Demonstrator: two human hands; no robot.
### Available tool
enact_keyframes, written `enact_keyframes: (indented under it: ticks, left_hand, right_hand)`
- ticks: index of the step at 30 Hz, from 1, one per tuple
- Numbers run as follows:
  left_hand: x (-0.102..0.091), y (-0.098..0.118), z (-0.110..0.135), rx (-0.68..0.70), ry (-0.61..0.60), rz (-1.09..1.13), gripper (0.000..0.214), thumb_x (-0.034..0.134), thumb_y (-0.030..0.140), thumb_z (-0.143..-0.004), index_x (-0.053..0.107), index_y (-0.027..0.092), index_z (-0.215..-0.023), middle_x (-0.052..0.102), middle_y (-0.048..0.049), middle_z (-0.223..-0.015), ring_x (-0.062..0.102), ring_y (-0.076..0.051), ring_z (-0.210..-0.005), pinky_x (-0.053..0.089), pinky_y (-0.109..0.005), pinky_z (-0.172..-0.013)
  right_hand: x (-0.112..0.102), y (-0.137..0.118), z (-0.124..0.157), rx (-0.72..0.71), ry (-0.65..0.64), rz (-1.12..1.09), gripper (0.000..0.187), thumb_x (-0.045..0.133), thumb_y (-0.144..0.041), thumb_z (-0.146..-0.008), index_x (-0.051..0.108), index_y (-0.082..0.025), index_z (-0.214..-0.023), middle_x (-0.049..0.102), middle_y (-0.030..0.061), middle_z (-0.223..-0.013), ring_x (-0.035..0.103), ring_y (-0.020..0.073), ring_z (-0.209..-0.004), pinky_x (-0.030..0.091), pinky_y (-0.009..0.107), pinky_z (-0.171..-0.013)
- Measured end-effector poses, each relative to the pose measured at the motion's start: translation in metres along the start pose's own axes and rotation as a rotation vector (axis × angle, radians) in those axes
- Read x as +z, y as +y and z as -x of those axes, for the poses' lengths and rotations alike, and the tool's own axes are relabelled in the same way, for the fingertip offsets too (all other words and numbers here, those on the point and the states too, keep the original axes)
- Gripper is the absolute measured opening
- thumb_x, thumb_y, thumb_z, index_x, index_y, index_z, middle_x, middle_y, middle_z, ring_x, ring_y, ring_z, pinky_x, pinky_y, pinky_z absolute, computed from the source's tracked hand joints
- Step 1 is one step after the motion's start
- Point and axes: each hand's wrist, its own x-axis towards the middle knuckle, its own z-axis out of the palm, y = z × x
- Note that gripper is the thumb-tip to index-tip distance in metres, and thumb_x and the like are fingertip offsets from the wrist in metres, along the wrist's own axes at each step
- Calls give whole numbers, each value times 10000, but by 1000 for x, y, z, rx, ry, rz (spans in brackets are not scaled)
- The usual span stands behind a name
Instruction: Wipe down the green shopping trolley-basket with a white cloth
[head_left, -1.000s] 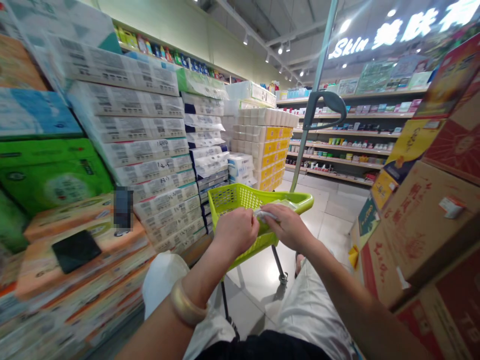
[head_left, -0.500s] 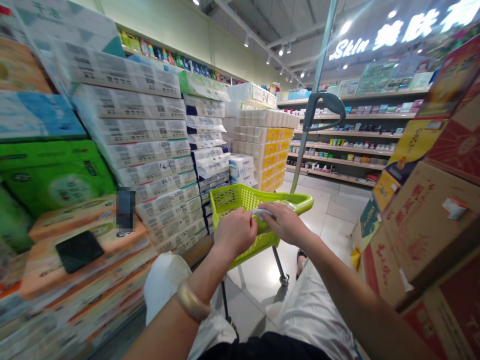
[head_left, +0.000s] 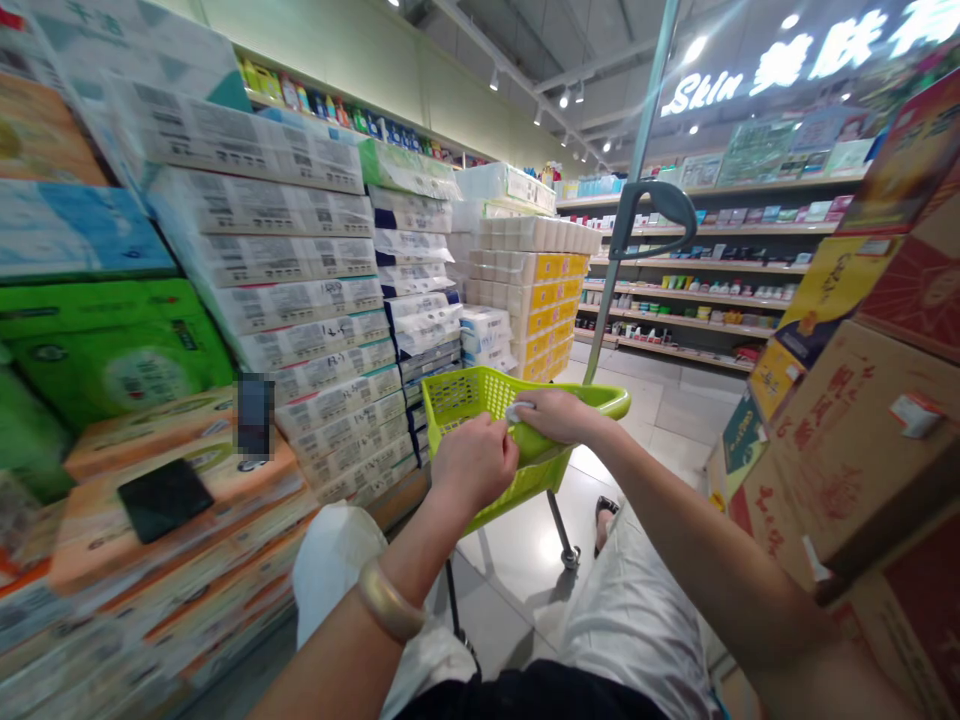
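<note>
A lime-green wheeled shopping basket stands on the floor in front of me, its grey pull handle raised on a pole. My left hand hovers at the basket's near rim, fingers curled and pinched. My right hand lies on the rim, fingers closed on a small white wipe or paper pressed against the green plastic. A gold bangle is on my left wrist.
Stacks of packaged tissue line the left side, with a dark phone lying on an orange pack. Cardboard boxes rise at the right. Store shelves run along the back, beyond the tiled aisle floor.
My right hand has slid up and left along the basket rim with the white piece. My left hand stayed close beside it. The view has shifted slightly.
</note>
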Motion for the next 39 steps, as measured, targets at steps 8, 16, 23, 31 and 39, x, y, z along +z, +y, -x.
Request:
enact_keyframes:
  ticks: [8, 16, 23, 31, 39]
  left_hand:
    - [0, 0, 0, -18, -3, 7, 316, 343, 325, -909, 633, 205, -877, 624, -66, -887, 619, -208, -804, 434, -316, -659]
    - [-1, 0, 0, -19, -12, 8, 303, 348, 317, -913, 628, 205, -887, 626, -60, -891, 623, -201, -809, 436, -312, -667]
    - [-2, -2, 1, -21, -9, 25, 299, 362, 312, -909, 638, 206, -862, 631, -57, -877, 624, -197, -796, 436, -311, -656]
    - [-2, -6, 1, -16, -9, 24, 298, 361, 312, -906, 643, 214, -896, 630, -56, -887, 620, -201, -804, 446, -315, -684]
    - [-4, -8, -1, -24, -30, 32, 287, 376, 318, -902, 636, 208, -846, 634, -49, -883, 625, -189, -785, 428, -304, -640]
  right_hand:
    - [-19, 21, -21, 132, -163, 45, 332, 393, -270, -885, 692, -128, -860, 701, 136, -1002, 636, 220, -871, 442, 267, -717]
    - [-12, 5, -25, -40, -178, -55, 285, 427, -261, -881, 689, -197, -791, 712, 20, -895, 611, 155, -788, 435, 224, -687]
    - [-15, 34, -28, 129, -143, -50, 283, 455, -222, -864, 665, -157, -686, 696, 68, -769, 617, 172, -663, 440, 265, -642]
    - [-1, -2, 9, -155, 13, -237, 251, 430, -312, -923, 666, -229, -942, 697, -1, -920, 625, 153, -848, 443, 241, -763]
    - [19, 34, 27, -11, 304, -232, 272, 410, -327, -944, 640, -218, -1040, 699, 44, -1004, 634, 195, -898, 446, 297, -809]
